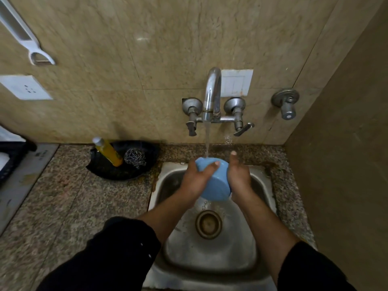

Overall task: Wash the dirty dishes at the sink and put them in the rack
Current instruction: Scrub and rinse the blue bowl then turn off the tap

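**Wet bowl under a running tap: where this could slip**

Far left of the stainless steel sink (159,185), at the frame edge, sits a dark latticed crate (11,159). I cannot tell whether it is the rack. If it is, the carry crosses the whole speckled stone counter (84,196), and a dripping bowl could slide from wet fingers on the way.

Just left of the sink, a round black tray (109,171) holds a yellow squeeze bottle (108,152) and a steel-wool scrubber (134,158). A left elbow swinging outward could tip that bottle.

Over the back of the sink, the left hand (196,178) grips the round blue plastic bowl (217,184), thumb laid across its outer wall and fingers hidden beneath. The bowl is tilted, and the stream from the curved chrome tap (213,91) lands on its outside. Water striking that curve will likely spray past the sink.

The right hand (239,175) has its palm against the bowl's right side and its thumb straight up, clear of it. Its fingers are hidden, so I cannot tell whether they curl round. Of the 2 hands, only 1 shows a sure hold, so a slip would drop the bowl into the sink and cost a rewash.

Above the sink, just right of the tap, a white switch plate (236,82) sits within reach of splashes.
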